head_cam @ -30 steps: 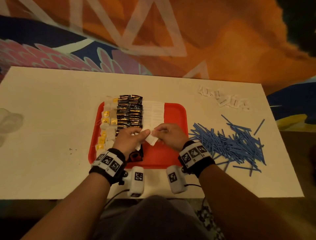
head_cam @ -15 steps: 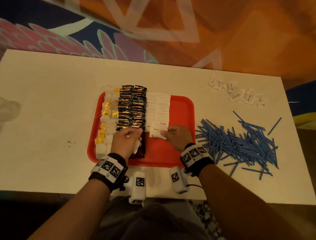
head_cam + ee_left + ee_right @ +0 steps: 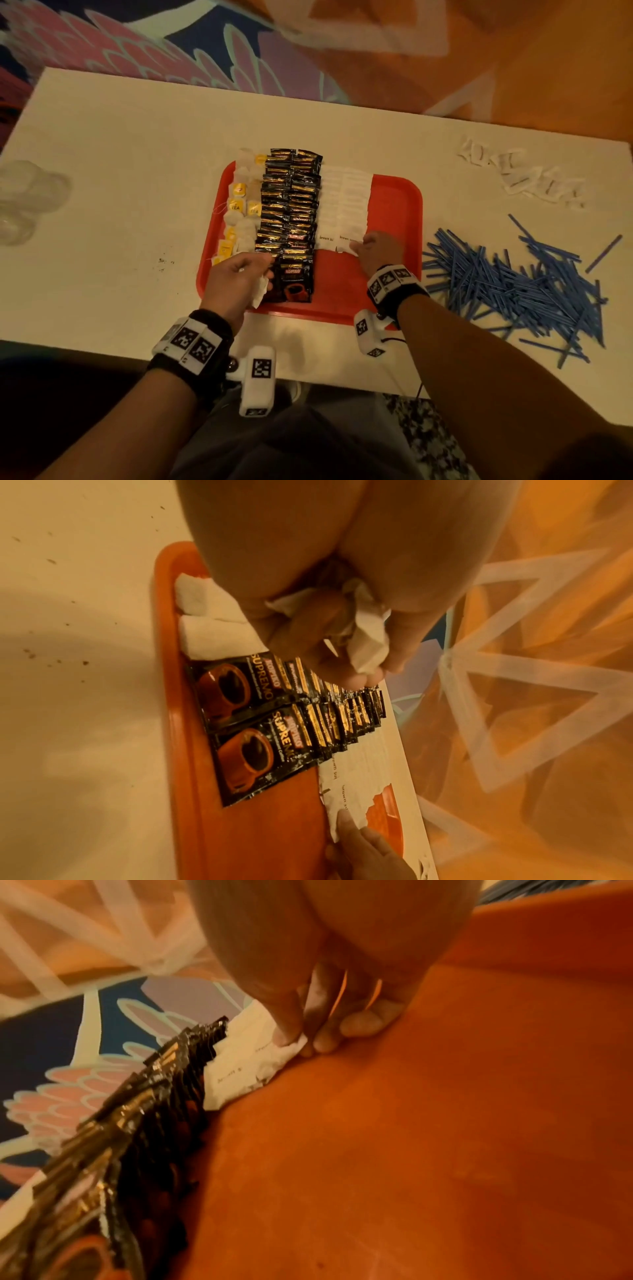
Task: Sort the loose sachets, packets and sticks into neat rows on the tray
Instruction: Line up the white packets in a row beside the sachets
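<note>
Counter [image 3: 120,178], white, carries a red tray [image 3: 397,212] near its front edge. On the tray: tea bags [image 3: 239,205] by its left edge, coffee packets [image 3: 291,212] mid-tray, white sugar sachets [image 3: 346,202] right of them, overlapped to save room. Blue sticks [image 3: 513,284] heaped unsorted toward the right edge; more sachets [image 3: 524,178] at the far right corner. Right hand [image 3: 376,251] pinches the nearest sachet [image 3: 260,1053], probably squaring the row. Left hand [image 3: 236,281] clutches spare sachets [image 3: 366,639]; count hidden.
</note>
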